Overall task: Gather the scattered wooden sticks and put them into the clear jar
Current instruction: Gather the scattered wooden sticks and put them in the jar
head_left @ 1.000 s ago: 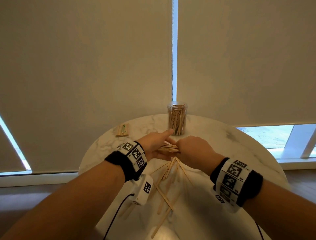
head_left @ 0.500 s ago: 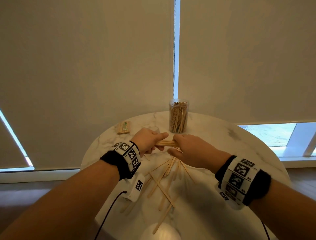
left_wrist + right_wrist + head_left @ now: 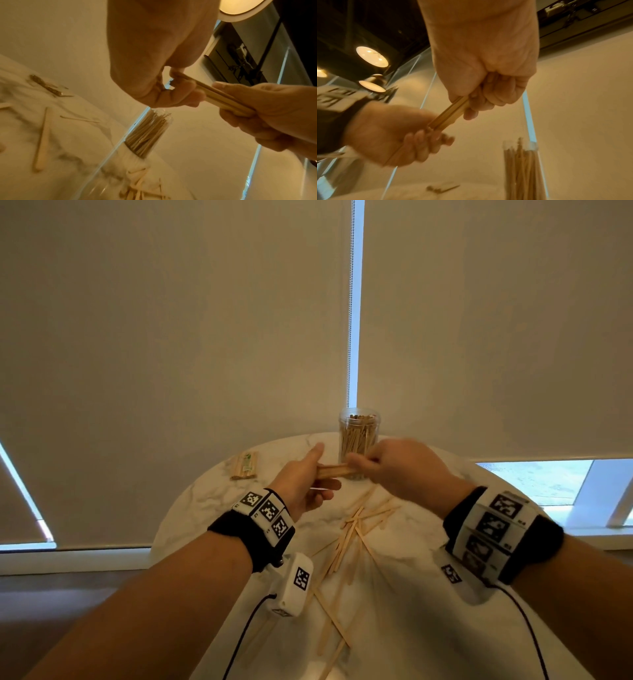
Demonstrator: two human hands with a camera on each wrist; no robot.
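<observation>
I have my left hand (image 3: 301, 484) and right hand (image 3: 397, 463) each curled round one end of a bundle of sticks (image 3: 337, 471), lifted off the surface (image 3: 212, 508). The clear jar (image 3: 358, 436) stands just beyond this grip; loose sticks (image 3: 356, 529) lie below it.

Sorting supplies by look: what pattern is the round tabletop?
White marble with grey veining; the table shows best in the head view.

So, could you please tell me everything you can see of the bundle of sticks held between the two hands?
The bundle of sticks is a small stack of flat, pale wooden sticks, aligned lengthwise and lying roughly level above the table, just in front of the clear jar. The left hand grips one end, the right hand the other; only the middle shows.
</observation>
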